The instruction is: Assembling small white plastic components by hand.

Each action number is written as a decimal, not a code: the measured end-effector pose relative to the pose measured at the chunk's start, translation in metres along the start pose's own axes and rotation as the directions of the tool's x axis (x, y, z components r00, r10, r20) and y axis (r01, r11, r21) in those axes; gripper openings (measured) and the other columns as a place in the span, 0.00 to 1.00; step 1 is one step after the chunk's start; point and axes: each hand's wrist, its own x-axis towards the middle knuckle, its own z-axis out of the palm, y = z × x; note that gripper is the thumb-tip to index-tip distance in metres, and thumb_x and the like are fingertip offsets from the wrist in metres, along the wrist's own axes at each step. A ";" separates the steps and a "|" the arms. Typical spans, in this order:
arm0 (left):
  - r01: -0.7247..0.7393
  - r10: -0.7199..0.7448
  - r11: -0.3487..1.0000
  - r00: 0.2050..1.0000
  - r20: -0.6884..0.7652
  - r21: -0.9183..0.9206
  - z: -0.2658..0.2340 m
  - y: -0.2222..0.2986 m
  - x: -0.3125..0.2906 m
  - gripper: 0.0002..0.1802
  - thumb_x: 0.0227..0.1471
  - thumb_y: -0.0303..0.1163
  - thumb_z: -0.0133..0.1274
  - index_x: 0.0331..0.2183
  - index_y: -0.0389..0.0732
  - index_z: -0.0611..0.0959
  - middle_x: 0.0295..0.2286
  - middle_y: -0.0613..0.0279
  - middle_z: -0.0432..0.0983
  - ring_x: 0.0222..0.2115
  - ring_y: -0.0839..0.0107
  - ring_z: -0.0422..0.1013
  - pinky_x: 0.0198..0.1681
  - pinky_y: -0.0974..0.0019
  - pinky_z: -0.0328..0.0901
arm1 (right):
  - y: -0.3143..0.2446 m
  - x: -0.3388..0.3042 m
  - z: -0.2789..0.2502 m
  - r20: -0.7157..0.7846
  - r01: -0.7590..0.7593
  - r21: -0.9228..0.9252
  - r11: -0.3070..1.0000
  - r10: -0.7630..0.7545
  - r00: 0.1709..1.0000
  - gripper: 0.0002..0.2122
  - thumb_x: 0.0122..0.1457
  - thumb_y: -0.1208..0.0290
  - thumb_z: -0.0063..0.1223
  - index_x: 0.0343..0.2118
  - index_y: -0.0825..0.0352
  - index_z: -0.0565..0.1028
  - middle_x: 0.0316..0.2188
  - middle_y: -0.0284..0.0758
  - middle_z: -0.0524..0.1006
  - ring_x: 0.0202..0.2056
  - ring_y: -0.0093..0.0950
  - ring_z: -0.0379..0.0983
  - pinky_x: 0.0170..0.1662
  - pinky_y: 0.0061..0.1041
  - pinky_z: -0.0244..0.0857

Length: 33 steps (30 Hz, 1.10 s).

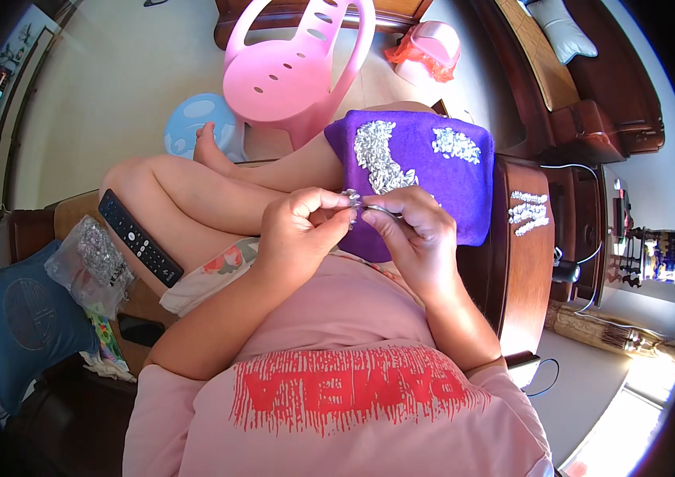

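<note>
Head view, as I look on: a small silvery piece (pixel 352 197) is up between both hands, over the left part of a purple cloth (pixel 468 199) on the lap. The left hand's (pixel 297 226) grip pinches it between thumb and fingers; the right hand's (pixel 421 230) grip pinches a thin curved thing (pixel 381 209), too small to make out. I'd fear a slip, since so tiny a hold could let the piece drop. Beyond lie a long pile (pixel 379 159) and a smaller pile (pixel 456 145) of silvery bits; a shifting knee could spill them. Short rows (pixel 527 213) on the wooden armrest (pixel 524 278) look easily scattered by an elbow.
</note>
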 end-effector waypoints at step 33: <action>0.352 -0.302 0.898 0.929 0.213 -0.263 -0.001 0.007 0.002 0.16 0.55 0.20 0.57 0.47 0.34 0.80 0.31 0.66 0.77 0.22 0.85 0.66 0.23 0.79 0.60 | 0.014 0.001 -0.006 0.095 -0.163 0.099 0.982 0.154 0.983 0.05 0.55 0.82 0.61 0.35 0.71 0.81 0.30 0.39 0.79 0.31 0.30 0.78 0.35 0.26 0.71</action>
